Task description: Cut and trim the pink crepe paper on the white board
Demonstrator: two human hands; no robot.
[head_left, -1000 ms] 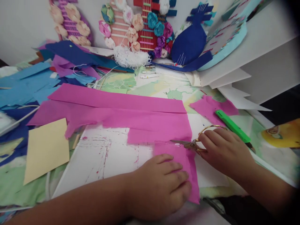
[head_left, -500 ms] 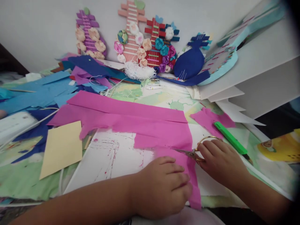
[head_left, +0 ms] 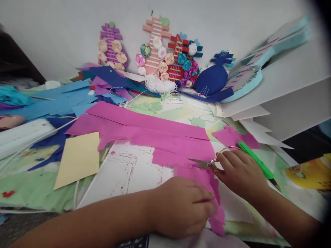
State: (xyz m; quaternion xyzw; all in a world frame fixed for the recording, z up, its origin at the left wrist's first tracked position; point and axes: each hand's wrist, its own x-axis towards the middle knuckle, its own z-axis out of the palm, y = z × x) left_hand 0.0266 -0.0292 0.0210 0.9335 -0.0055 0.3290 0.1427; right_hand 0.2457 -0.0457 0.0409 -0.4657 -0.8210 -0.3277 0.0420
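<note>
My right hand [head_left: 240,174] grips a pair of small scissors [head_left: 207,164] by their gold loops. The blades stand apart, lying over a bright pink sheet [head_left: 186,146] of thin material. Below them, my left hand [head_left: 186,206] is closed with curled fingers on the lower flap of that pink sheet, whose edge shows past the fingertips. Under the sheet lies a white board [head_left: 113,172] with dark and pink lines along cut marks. A green box cutter [head_left: 254,160] rests just beyond my right hand, beside a pink scrap [head_left: 235,136].
Decorated guitar-shaped crafts [head_left: 155,48] lean along the back wall. Blue sheets [head_left: 64,98], a white power strip [head_left: 28,137] and a beige card [head_left: 79,158] lie at the left. A tangle of white string [head_left: 160,84] sits behind. Large white panels [head_left: 279,93] stand at the right.
The scissor blades have opened wider and sit off the cut line. My left fingers have curled in on the pink flap, which is more crumpled. The whole view has shifted slightly.
</note>
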